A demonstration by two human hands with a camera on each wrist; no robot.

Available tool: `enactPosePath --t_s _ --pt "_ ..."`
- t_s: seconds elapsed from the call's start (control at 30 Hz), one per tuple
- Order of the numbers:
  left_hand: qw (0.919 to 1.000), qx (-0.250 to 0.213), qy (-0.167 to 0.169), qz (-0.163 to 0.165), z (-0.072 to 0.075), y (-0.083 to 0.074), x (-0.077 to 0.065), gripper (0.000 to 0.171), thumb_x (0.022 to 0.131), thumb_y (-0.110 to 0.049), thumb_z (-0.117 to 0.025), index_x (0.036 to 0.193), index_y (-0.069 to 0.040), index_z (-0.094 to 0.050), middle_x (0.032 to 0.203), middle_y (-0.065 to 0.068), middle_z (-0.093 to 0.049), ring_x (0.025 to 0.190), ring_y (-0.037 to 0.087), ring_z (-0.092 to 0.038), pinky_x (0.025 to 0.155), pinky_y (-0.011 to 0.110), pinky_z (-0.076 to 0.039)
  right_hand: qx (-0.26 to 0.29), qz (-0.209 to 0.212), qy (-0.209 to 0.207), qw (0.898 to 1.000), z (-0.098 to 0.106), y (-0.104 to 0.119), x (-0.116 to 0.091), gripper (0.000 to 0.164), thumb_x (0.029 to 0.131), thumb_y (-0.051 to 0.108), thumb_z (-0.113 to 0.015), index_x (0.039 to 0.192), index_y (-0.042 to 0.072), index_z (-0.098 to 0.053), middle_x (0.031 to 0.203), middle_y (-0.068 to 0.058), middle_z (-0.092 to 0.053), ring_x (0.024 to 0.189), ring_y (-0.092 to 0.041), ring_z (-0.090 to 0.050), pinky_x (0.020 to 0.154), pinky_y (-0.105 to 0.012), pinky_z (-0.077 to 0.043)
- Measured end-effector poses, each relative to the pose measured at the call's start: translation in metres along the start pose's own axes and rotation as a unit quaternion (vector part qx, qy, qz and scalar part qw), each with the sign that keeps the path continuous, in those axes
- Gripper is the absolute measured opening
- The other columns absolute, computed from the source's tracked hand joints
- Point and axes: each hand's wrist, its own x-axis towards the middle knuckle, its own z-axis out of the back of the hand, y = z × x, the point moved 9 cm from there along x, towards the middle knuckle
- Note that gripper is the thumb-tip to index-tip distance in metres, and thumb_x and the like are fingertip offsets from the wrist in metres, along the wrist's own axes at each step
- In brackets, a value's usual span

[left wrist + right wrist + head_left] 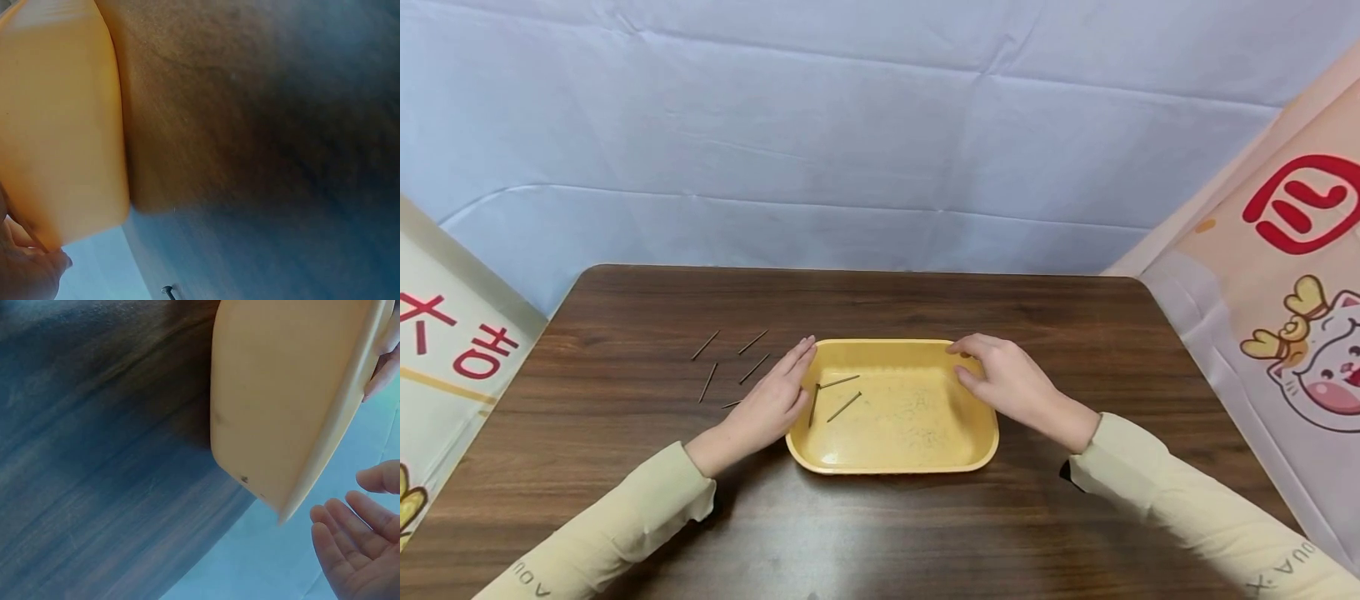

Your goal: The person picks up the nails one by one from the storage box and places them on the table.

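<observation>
I count three nails [844, 407] in the tray [917, 417], five on the counter [880, 533] to its left; I judge under half done, five left. Left hand [772, 400]: straight fingers against tray's left side. Right hand [1011, 375]: fingers loosely wide, nothing held, near right side.

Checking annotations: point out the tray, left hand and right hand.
Tray [901, 417]: head view, on its bare floor.
Left hand [771, 403]: head view, on the back of it.
Right hand [1013, 382]: head view, on the back of it.
</observation>
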Motion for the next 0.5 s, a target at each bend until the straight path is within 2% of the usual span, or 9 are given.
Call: enactPosePath --t_s 0.5 --pt "1.0000 -0.001 0.000 0.002 0.001 -0.001 0.000 0.054 0.083 0.001 -0.048 0.134 0.012 -0.033 0.142 0.024 -0.030 0.131 0.033 -0.029 0.102 0.046 -0.030 -0.032 0.018 0.050 0.998 -0.005 0.017 0.012 0.024 0.081 0.014 -0.064 0.103 0.004 -0.065 0.101 -0.008 -0.065 0.091 -0.022 -0.062 0.075 -0.037 -0.050"
